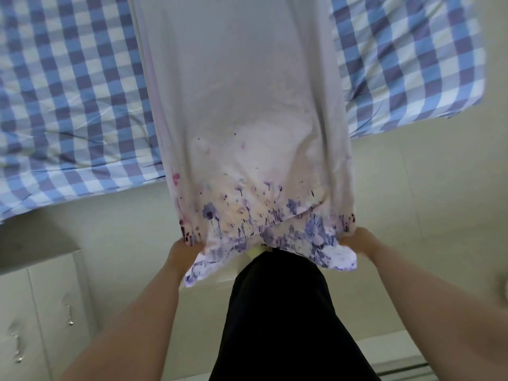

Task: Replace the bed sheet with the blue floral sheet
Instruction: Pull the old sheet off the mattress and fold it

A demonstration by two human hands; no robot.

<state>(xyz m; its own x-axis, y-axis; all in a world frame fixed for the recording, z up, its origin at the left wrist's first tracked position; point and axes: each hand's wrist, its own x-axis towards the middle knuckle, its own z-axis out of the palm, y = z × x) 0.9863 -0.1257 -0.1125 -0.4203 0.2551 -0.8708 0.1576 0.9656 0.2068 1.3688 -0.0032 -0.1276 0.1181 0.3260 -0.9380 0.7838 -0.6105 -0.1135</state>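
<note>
- The floral sheet (242,119) lies folded lengthwise over the checked bed (68,92), its printed hem at the near edge
- The left hand (183,253) and right hand (357,240) each grip a hem corner
- It looks soft, light and limp; corners suit spreading

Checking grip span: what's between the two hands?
Head view: the floral sheet's flowered edge spans from left hand to right hand, both gripping it.
</note>
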